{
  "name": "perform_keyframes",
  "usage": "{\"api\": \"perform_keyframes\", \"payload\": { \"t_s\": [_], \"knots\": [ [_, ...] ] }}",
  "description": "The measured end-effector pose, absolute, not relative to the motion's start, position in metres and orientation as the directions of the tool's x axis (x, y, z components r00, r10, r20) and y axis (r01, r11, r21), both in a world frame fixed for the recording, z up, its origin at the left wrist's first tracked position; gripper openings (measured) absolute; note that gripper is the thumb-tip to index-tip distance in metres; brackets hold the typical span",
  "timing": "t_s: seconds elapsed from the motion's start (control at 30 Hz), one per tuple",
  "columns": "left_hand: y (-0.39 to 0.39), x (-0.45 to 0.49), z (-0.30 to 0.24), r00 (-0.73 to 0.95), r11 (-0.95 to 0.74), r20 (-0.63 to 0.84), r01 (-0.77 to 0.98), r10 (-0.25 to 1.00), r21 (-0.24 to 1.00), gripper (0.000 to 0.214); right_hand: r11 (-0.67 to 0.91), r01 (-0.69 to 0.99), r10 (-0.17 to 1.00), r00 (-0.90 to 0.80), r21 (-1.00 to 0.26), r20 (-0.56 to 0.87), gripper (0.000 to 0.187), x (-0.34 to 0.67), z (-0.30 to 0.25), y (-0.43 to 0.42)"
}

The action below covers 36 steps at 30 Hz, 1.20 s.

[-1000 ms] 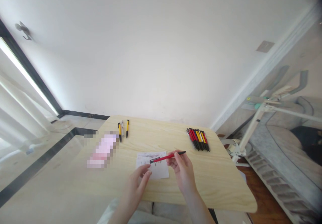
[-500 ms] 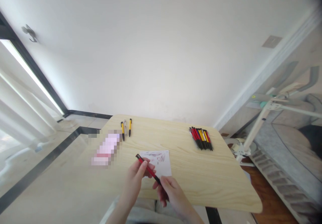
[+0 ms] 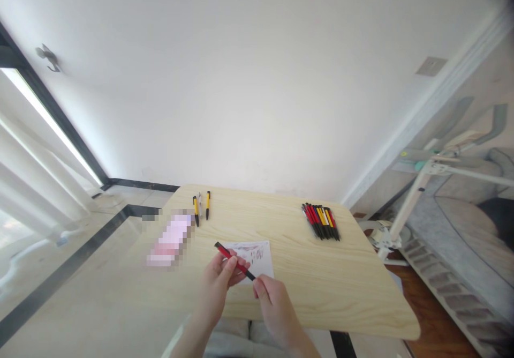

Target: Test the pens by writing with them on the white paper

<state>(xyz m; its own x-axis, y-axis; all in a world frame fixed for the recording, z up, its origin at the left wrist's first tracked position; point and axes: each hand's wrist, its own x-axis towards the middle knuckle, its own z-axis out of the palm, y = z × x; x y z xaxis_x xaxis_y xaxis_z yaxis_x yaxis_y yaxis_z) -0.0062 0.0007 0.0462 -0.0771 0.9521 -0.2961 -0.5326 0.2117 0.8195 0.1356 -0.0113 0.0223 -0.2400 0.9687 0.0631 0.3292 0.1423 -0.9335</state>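
A red pen with black ends (image 3: pixel 242 268) slants down to the right between my two hands, above a white sheet of paper (image 3: pixel 263 264). My left hand (image 3: pixel 221 275) grips its red barrel with the thumb on top. The fingers of my right hand (image 3: pixel 271 295) are closed round its lower black end, so the tip is hidden. Dark reddish scribbles and short marks cover the upper part of the paper, which lies flat; my hands hide its lower left.
On the light wooden table (image 3: pixel 345 288), a row of red, yellow and white pens (image 3: pixel 321 222) lies at the right. Several fewer pens, two yellow (image 3: pixel 208 206) and one whitish (image 3: pixel 200 205), lie back left, near a blurred pink item (image 3: pixel 171 240). A wall stands behind.
My right hand has turned and curled more tightly round the pen's lower end, its fingers now tucked in. The pen has shifted slightly up and left with my left hand still on it.
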Motion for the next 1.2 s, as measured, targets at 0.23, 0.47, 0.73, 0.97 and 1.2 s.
{"api": "perform_keyframes", "payload": {
  "t_s": [0.23, 0.47, 0.73, 0.97, 1.2],
  "knots": [
    [0.010, -0.007, 0.054, 0.006, 0.198, -0.266, -0.682, 0.964, 0.704, 0.018, 0.265, 0.453, 0.951, -0.267, -0.851, 0.154, 0.032, 0.133, 0.027, -0.013],
    [0.018, -0.014, 0.079, 0.247, 0.305, -0.191, -0.863, 0.950, 0.402, 0.042, -0.504, -0.298, 0.789, -0.541, -0.811, -0.292, 0.048, 0.106, 0.022, -0.033],
    [0.018, -0.012, 0.086, 0.193, 0.250, -0.181, -0.884, 0.965, 0.395, 0.050, -0.508, -0.337, 0.753, -0.621, -0.793, -0.218, 0.043, 0.107, 0.038, -0.032],
    [0.059, 0.000, 0.067, -0.215, -0.062, -0.267, -0.873, 0.939, 0.484, 0.048, 0.360, 0.508, 0.923, -0.315, -0.782, 0.220, 0.026, 0.118, 0.033, 0.021],
    [0.059, -0.008, 0.052, -0.048, 0.022, -0.233, -0.957, 0.971, 0.288, 0.042, -0.002, 0.269, 0.956, -0.282, -0.963, -0.081, 0.051, 0.115, 0.024, 0.017]
  ]
}}
